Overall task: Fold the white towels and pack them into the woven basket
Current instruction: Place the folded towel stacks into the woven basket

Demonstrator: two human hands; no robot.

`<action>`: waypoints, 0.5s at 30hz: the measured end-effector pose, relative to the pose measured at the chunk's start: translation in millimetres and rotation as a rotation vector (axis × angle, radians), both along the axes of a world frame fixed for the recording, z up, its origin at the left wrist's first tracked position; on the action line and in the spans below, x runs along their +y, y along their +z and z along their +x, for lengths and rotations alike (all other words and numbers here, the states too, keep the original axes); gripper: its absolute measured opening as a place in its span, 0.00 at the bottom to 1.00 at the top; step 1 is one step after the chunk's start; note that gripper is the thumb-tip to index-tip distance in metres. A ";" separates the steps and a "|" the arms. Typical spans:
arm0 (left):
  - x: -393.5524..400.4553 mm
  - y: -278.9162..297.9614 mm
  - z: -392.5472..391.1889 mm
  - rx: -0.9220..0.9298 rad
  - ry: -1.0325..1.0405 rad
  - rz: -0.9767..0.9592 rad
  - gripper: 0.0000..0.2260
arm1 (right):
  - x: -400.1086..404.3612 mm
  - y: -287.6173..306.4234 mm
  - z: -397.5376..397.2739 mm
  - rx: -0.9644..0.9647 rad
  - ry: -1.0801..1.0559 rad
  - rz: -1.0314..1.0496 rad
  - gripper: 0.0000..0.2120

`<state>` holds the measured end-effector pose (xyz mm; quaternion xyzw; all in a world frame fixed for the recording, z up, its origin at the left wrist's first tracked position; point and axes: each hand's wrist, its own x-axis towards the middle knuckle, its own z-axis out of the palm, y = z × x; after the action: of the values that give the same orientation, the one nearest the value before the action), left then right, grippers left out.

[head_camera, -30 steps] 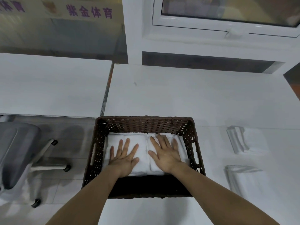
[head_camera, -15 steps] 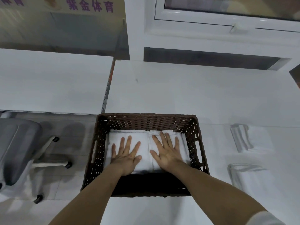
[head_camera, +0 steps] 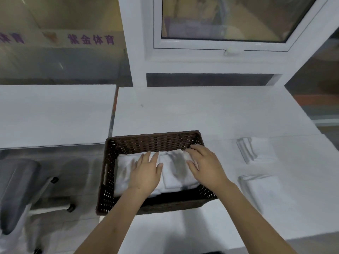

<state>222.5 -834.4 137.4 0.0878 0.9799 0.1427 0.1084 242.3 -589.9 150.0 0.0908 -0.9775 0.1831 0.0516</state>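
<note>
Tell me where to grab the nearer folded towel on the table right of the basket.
Pinch the nearer folded towel at its left edge, coming from the basket side: the stacked folds show there, so the fingers should catch every layer together.

Two folded white towels (head_camera: 176,173) lie side by side in the dark woven basket (head_camera: 154,142) on the white table (head_camera: 201,114). The left hand (head_camera: 146,173) and right hand (head_camera: 205,165), fingers straight, are over them. Two more folded towels (head_camera: 256,149) lie to the right.

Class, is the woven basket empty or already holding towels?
Holding towels: two folded white towels lie side by side inside the woven basket, leaving its near strip bare.
</note>
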 end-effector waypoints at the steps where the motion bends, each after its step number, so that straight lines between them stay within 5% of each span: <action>1: 12.6 9.7 2.8 0.062 -0.019 0.018 0.23 | 11.3 12.5 8.1 0.066 -0.038 0.005 0.19; 8: 130.4 56.1 25.2 0.450 -0.240 0.136 0.22 | 124.9 44.0 62.7 0.226 -0.239 -0.013 0.16; 15: 282.5 48.1 50.6 0.433 -0.404 0.146 0.21 | 271.4 17.9 106.8 0.152 -0.365 0.016 0.15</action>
<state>273.2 -551.9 185.5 0.3169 0.9300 0.1664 -0.0836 349.0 -318.5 167.9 -0.0742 -0.9725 0.1556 0.1569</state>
